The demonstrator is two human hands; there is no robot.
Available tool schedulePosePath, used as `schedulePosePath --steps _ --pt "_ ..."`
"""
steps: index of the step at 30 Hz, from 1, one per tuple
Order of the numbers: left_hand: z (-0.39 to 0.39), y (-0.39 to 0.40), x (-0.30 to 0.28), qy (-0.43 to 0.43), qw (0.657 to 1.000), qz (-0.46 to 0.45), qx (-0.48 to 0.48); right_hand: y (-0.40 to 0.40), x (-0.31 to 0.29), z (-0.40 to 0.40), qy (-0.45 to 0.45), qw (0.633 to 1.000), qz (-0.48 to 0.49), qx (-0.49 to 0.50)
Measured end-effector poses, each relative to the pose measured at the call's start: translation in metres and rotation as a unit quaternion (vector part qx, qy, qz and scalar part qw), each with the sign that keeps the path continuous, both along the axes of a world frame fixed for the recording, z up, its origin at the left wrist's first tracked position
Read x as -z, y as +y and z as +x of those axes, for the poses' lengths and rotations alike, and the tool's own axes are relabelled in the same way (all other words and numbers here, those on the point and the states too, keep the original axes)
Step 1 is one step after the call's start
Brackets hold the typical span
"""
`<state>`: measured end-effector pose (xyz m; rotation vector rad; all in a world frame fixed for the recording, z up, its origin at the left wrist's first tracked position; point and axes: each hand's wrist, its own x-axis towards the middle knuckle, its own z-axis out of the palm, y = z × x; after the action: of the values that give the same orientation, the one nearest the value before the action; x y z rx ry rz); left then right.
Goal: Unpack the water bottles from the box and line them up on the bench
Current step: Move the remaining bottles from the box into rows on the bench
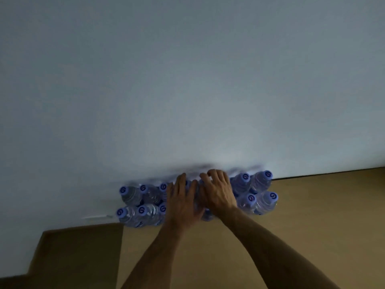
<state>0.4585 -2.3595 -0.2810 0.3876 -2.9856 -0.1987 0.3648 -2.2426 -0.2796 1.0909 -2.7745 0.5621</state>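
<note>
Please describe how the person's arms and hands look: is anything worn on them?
Both arms are bare as far as the picture shows: no sleeves, gloves or watch. The left hand and right hand show no rings that I can make out, though the light is dim and the picture slightly blurred.

The scene is dim, with a cool bluish cast. The wall is brightest at centre right of the frame and darkens toward the upper corners. Smeared shadows lie on it just above the bottles. The whole frame is soft, and straight edges bow near the borders.
</note>
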Motion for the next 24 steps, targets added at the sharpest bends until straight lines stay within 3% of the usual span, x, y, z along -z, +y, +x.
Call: schedulePosePath --steps 4,8,12,14,17,21,24 --pt "0.018 -0.022 0.024 -0.193 0.979 -0.055 0.048 -0.014 0.017 0.018 -0.039 0.998 0.056 -0.016" --pt "0.013 -0.023 0.033 -0.171 0.981 -0.079 0.038 -0.019 0.029 0.018 -0.045 0.997 0.066 0.006" --pt "0.032 -0.028 0.024 -0.085 0.995 0.006 0.046 -0.027 0.021 0.019 -0.044 0.994 0.103 0.0" --pt "0.039 -0.037 0.013 -0.015 0.999 0.041 -0.006 -0.032 0.012 0.021 -0.019 0.994 0.099 -0.04" --pt "0.049 -0.069 -0.001 0.025 0.992 0.011 -0.125 -0.05 -0.004 0.029 -0.005 0.987 0.081 -0.139" --pt "0.059 -0.11 -0.01 -0.012 0.977 -0.009 -0.214 -0.092 -0.016 0.046 -0.038 0.983 0.095 -0.153" --pt "0.072 -0.125 0.007 -0.088 0.941 0.037 -0.324 -0.11 -0.001 0.063 -0.064 0.977 0.143 -0.148"
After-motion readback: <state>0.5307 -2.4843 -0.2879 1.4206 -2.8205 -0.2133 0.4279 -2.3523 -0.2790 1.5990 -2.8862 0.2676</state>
